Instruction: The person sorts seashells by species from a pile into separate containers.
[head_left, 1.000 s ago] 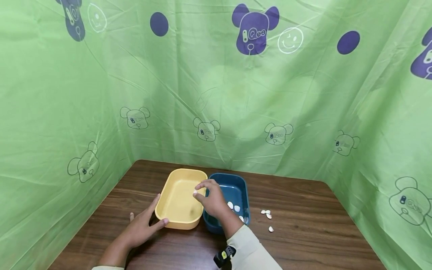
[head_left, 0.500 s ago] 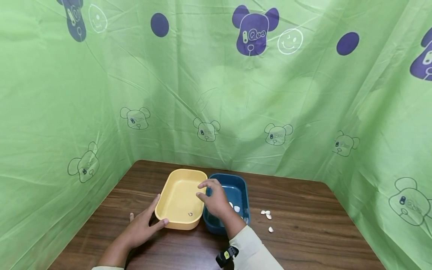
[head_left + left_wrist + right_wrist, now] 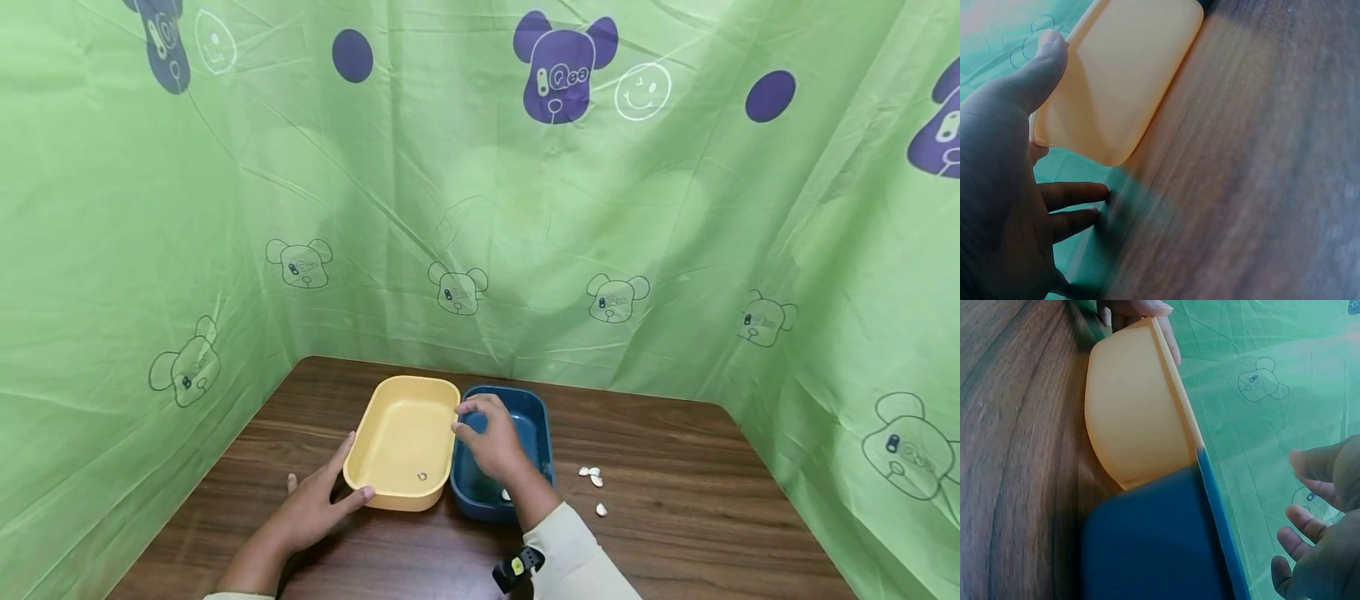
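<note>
My left hand (image 3: 315,504) holds the near left corner of the yellow plastic container (image 3: 408,433). In the left wrist view its thumb lies over the rim, while two other fingers stretch out clear of the wall. One small pale piece (image 3: 422,477), perhaps a shell, lies on the container's floor. Above the blue container (image 3: 545,433), close to the shared edge of the two, hovers my right hand (image 3: 491,437). Its thumb and index finger stand apart with nothing visible between them. A white shell-like piece (image 3: 506,495) shows inside the blue container; the right arm hides much of its interior.
Several small white pieces (image 3: 591,473) lie on the brown wooden table (image 3: 675,475) right of the blue container, with another white piece (image 3: 602,509) nearer me. A green printed curtain (image 3: 480,208) encloses the back and sides.
My right hand has let go of a small white piece, which now lies in the yellow container. The hand has since moved right, over the blue container. My left hand has stayed in place.
</note>
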A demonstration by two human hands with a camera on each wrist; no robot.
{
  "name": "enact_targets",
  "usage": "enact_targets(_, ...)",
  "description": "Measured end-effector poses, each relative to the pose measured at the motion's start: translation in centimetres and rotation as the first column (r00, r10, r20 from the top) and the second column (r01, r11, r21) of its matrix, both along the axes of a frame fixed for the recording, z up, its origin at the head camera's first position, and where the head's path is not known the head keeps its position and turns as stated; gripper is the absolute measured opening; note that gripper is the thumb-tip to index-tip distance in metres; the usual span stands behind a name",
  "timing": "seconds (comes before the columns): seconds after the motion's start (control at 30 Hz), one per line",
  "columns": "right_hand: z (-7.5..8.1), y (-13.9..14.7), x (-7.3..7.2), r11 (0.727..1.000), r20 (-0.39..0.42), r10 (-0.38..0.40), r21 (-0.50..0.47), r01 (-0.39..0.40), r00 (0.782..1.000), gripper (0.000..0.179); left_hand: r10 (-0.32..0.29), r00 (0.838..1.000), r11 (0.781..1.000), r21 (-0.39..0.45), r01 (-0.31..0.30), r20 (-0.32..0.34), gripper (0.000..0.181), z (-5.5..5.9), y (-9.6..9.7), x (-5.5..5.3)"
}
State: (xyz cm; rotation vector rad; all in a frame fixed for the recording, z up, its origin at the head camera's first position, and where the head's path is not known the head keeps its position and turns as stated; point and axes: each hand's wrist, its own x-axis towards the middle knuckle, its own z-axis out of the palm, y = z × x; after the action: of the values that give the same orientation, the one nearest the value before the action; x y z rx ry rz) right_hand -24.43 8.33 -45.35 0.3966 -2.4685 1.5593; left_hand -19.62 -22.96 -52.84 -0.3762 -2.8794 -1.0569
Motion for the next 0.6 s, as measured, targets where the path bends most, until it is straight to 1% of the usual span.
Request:
enact_targets(0.1,0.1,0.6,0.0,1.000,-0.011,-0.008,-0.005,0.008,1.000,0.014,0.000,1.000,1.000,-0.002,0.000,-0.001,0.102,0.0,0.0,0.0)
enact_targets(0.2,0.2,1.2,0.2,1.000,0.002,-0.014,-0.007,0.014,1.000,0.015,0.001,1.000,1.000,-0.002,-0.001,-0.002,0.102,0.0,0.0,0.0)
enact_targets(0.33,0.5,2.2,0.3,1.000,-0.010,-0.022,0.012,0.022,1.000,0.017,0.000,1.000,1.000,0.000,0.000,-0.002,0.102,-0.1,-0.1,0.0)
enact_targets(0.6,0.6,3.9,0.8,0.998,-0.027,-0.065,0.021,0.066,0.998,0.015,0.000,1.000,1.000,-0.005,0.000,-0.013,0.102,0.0,0.0,0.0)
